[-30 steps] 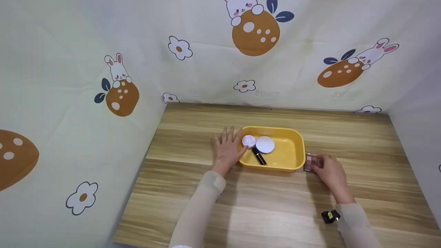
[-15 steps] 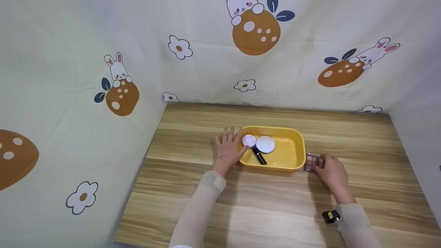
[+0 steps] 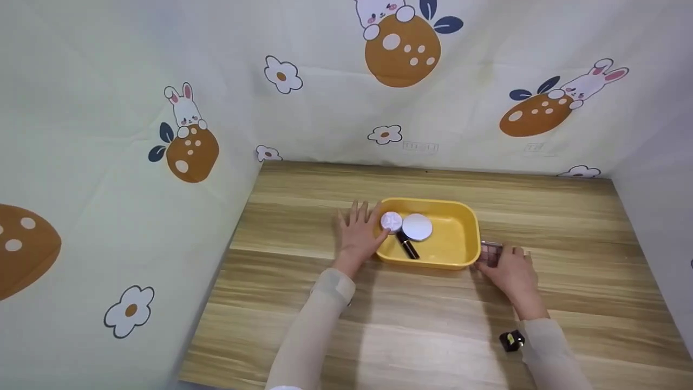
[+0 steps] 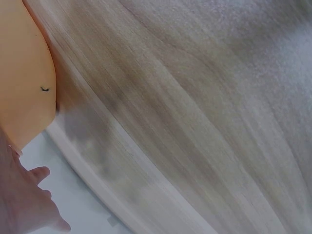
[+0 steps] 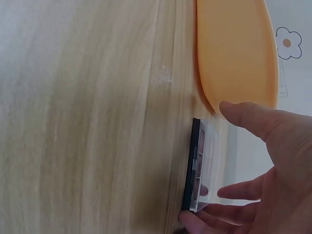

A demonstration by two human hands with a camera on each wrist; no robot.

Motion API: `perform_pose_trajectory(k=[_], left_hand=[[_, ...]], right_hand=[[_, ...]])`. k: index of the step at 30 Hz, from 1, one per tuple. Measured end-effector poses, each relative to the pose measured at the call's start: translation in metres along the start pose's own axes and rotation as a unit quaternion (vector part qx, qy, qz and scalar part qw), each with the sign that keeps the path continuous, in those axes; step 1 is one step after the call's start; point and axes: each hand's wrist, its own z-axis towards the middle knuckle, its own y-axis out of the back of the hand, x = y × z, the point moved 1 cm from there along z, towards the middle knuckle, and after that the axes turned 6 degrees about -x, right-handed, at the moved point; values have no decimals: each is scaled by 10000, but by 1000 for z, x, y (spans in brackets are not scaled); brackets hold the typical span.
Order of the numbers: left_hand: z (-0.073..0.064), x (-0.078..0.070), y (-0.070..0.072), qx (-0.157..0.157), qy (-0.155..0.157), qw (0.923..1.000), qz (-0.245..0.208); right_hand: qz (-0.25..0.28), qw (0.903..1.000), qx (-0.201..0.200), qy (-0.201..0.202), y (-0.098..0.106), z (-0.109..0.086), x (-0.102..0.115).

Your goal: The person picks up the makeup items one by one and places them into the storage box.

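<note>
A yellow plastic basket [image 3: 457,238] stands on the wooden table. Inside, at its left, lie a small round patterned case [image 3: 391,222], a white round compact [image 3: 417,227] and a black lipstick-like tube [image 3: 409,246]. My left hand [image 3: 358,238] rests with spread fingers against the basket's left rim, its thumb over the edge. Just right of the basket, an eyeshadow palette [image 5: 195,165] with a clear lid lies on the table. My right hand [image 3: 511,273] spans it: some fingertips touch one end, while the thumb [image 5: 239,114] stands apart from it, near the basket wall.
A small black device [image 3: 511,340] sits by the right sleeve at the wrist. Cloth walls printed with rabbits and flowers [image 3: 281,75] close off the table's back and sides. The table's left edge [image 3: 216,284] runs beside the left arm.
My right hand has shifted a little left; its thumb has moved from the palette's front to its left end, near the basket. The left hand and basket stay put.
</note>
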Motion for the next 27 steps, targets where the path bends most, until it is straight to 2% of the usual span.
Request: perform_pose_trajectory(k=[6, 12, 21, 27], left_hand=[[1, 0, 0, 111, 29, 9998, 171], [1, 0, 0, 89, 39, 9999, 67], [0, 0, 1, 125, 61, 9998, 137], [0, -1, 1, 80, 44, 9999, -99]], right_hand=[[-95, 9999, -63, 98, -6, 1, 3], [-53, 9998, -133, 116, -7, 0, 5], [107, 9998, -46, -141, -8, 4, 7], [145, 9997, -164, -80, -10, 4, 5]])
